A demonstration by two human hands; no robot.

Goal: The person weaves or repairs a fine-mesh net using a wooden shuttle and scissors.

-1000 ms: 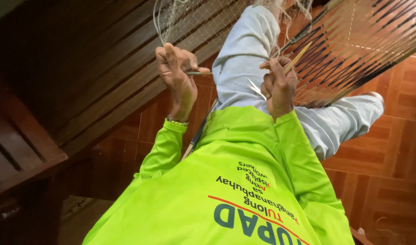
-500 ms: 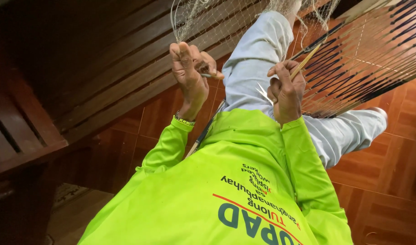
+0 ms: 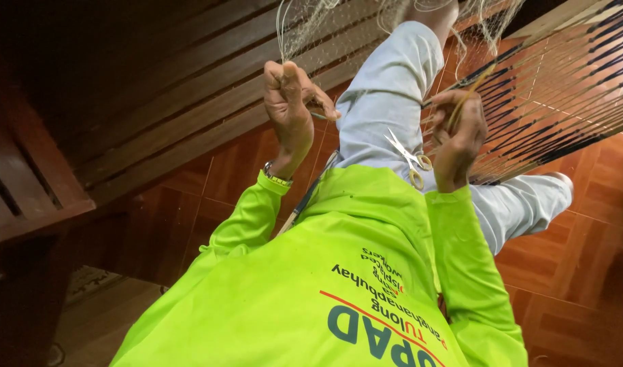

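between the pinched fingers of the left hand [image 3: 292, 112] a bunch of pale net [image 3: 325, 27] strands is gripped. just past its thumb a thin needle [image 3: 318, 116] is seen. the right hand [image 3: 459, 139] is curled tight on a yellow stick [image 3: 476, 83]; below its fingers, scissors [image 3: 408, 158] rest on the grey trouser leg [image 3: 386, 95].

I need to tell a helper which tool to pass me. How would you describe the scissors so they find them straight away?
Start at the bright green shirt, then go up to the pale trousers. The scissors lie on the lap beside the right hand: small, silvery blades, yellowish loop handles, the only metal tool there.
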